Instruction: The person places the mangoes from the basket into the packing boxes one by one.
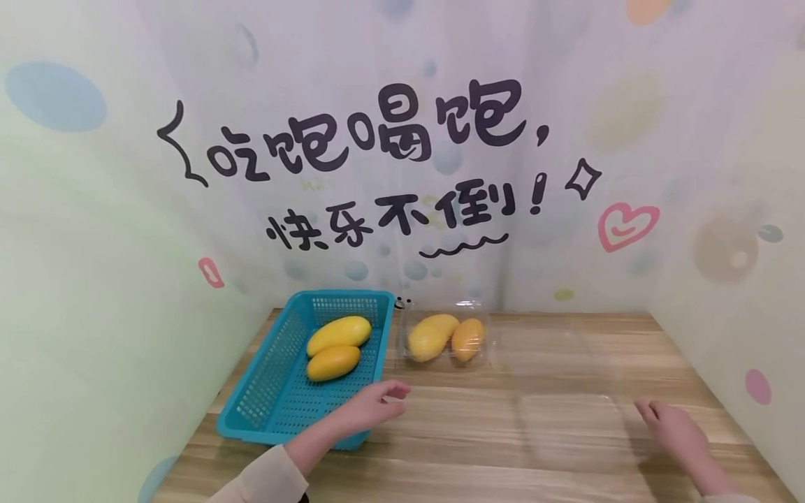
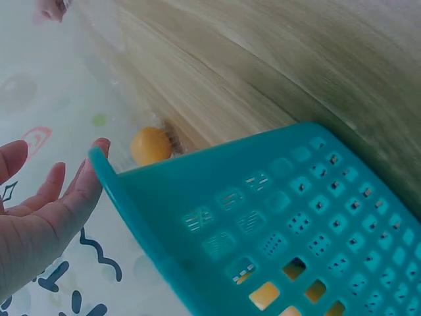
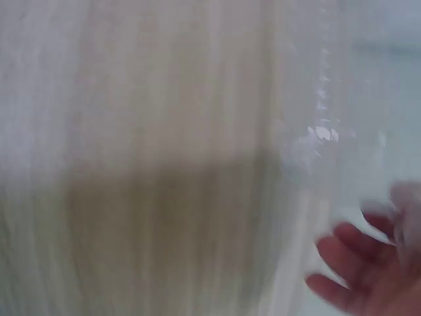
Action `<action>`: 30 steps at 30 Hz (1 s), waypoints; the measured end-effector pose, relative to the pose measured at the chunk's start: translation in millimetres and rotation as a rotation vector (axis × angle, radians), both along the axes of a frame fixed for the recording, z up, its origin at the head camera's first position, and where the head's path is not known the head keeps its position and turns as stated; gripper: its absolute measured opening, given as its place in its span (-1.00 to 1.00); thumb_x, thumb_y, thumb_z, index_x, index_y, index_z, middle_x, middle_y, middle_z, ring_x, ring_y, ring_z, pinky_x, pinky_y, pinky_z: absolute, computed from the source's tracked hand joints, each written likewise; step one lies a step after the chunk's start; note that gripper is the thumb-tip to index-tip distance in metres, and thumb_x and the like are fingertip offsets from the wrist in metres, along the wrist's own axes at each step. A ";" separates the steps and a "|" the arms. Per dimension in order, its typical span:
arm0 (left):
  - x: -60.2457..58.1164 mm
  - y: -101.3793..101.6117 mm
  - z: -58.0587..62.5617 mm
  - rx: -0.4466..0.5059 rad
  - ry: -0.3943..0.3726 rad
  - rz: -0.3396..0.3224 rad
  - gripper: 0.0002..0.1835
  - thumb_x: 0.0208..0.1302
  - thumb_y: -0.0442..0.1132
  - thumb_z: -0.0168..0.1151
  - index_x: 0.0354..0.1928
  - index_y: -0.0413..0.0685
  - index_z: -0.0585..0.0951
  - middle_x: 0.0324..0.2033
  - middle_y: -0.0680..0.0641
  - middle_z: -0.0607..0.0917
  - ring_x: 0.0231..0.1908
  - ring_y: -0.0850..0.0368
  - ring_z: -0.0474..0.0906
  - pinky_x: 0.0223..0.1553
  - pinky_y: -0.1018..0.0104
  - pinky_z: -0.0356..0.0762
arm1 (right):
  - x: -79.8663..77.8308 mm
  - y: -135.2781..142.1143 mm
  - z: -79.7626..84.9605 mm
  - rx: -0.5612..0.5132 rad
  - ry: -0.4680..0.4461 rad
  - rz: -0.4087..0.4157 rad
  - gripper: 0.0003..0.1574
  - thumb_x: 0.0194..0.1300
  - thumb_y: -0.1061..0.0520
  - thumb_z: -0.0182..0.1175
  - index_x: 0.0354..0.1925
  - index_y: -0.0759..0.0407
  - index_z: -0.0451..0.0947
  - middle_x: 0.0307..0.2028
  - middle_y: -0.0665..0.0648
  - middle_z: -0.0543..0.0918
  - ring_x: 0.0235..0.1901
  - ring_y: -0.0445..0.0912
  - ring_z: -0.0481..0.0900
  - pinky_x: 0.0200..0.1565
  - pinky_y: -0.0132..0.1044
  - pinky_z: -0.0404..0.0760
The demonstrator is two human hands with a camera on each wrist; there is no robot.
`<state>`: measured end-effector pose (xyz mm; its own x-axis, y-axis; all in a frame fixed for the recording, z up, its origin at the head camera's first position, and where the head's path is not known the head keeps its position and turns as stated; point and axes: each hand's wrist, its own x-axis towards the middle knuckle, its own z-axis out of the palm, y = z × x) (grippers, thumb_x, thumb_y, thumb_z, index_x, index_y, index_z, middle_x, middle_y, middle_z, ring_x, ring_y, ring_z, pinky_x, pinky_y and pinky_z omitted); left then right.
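My left hand point(image 1: 370, 409) hovers over the right front rim of the blue plastic basket point(image 1: 248, 391), its fingers loosely bent and holding nothing. Inside the basket lie two yellow mangoes, one point(image 1: 339, 333) behind the other point(image 1: 333, 363). In the left wrist view, the fingers point(image 2: 72, 197) appear just beyond the basket rim point(image 2: 135, 214). On the right, my empty right hand point(image 1: 679, 429) is beside an open clear plastic box point(image 1: 569, 429), fingers relaxed. The right wrist view is blurred; it shows the same loosely bent fingers point(image 3: 355, 263) near shiny clear plastic point(image 3: 312, 141).
A clear plastic box point(image 1: 445, 362) with three mangoes stands to the right of the basket, near the back of the wooden table point(image 1: 459, 433). The open box's transparent lid point(image 1: 541, 349) lies behind its base. Patterned curtains point(image 1: 402, 42) enclose the table's back and sides.
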<state>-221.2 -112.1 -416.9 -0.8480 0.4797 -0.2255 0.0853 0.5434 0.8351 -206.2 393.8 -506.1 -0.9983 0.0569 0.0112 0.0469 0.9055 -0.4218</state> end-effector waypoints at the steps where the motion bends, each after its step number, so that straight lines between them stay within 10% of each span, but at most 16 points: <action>1: 1.0 -0.9 0.3 0.008 0.001 -0.004 -0.61 0.27 -0.14 0.08 0.11 -0.12 0.46 0.04 -0.14 0.52 0.02 -0.09 0.42 -0.03 0.01 0.43 | 1.4 0.0 -0.6 -0.014 0.005 0.033 -0.51 0.43 0.00 -0.19 -0.53 0.26 0.39 -0.64 0.14 0.40 -0.60 -0.09 0.36 -0.51 -0.23 0.32; 5: 6.1 -4.1 1.3 0.026 0.008 -0.012 -0.60 0.28 -0.14 0.08 0.12 -0.13 0.45 0.04 -0.14 0.52 0.03 -0.08 0.41 0.00 0.02 0.42 | 5.0 4.3 -5.0 -0.170 -0.023 0.199 -0.72 0.31 0.13 0.04 -0.34 0.38 0.44 -0.46 0.29 0.53 -0.50 -0.19 0.49 -0.46 -0.39 0.41; 10: 10.3 -6.1 0.7 0.027 0.021 -0.017 -0.59 0.28 -0.13 0.08 0.12 -0.14 0.45 0.03 -0.12 0.53 0.05 -0.06 0.41 0.03 0.01 0.38 | 3.9 9.3 -12.3 -0.478 -0.177 0.396 0.02 0.22 0.25 0.11 0.24 0.67 -0.39 0.09 0.80 -0.06 -0.05 0.46 0.36 -0.25 -0.43 0.52; 13: 11.4 -6.5 0.8 0.035 0.027 -0.021 -0.59 0.28 -0.14 0.08 0.12 -0.15 0.45 0.03 -0.13 0.53 0.06 -0.07 0.40 0.04 0.00 0.37 | 0.0 8.1 -13.1 -0.576 -0.242 0.408 0.00 0.27 0.21 0.06 0.29 0.57 -0.41 0.15 0.78 -0.21 0.05 0.08 0.46 -0.19 -0.41 0.51; 17: 12.4 -6.5 1.3 0.041 0.032 -0.023 -0.59 0.27 -0.15 0.08 0.12 -0.16 0.45 0.04 -0.14 0.53 0.07 -0.09 0.39 0.05 -0.01 0.35 | -7.0 4.8 -12.4 -0.614 -0.234 0.277 -0.26 0.38 0.07 -0.07 0.29 0.50 -0.07 0.20 0.62 0.10 -0.15 -0.53 0.38 -0.15 -0.29 0.50; 21: 13.1 -6.6 0.5 0.038 0.043 -0.025 -0.60 0.27 -0.15 0.08 0.11 -0.16 0.45 0.03 -0.14 0.53 0.06 -0.09 0.40 0.04 0.00 0.37 | -15.6 3.2 -16.1 -0.630 -0.163 0.169 -0.34 0.41 0.00 -0.12 0.22 0.49 0.09 0.00 0.10 0.48 -0.20 -0.48 0.41 -0.19 -0.37 0.48; 30: 15.5 -7.7 -1.1 0.028 0.044 -0.020 -0.62 0.27 -0.16 0.09 0.09 -0.15 0.46 0.02 -0.15 0.54 0.03 -0.11 0.41 0.01 0.00 0.39 | -26.6 -0.2 -26.4 -0.948 -0.256 0.385 -0.53 0.42 0.17 -0.17 0.05 -0.46 0.20 -0.09 -0.32 0.52 -0.17 -0.21 0.58 -0.22 -0.32 0.54</action>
<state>-205.8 -119.9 -417.9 -0.8467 0.5025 -0.1748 0.1328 0.5179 0.8451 -232.8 393.5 -532.5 -0.9172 -0.3891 -0.0856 0.0142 0.1828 -0.9830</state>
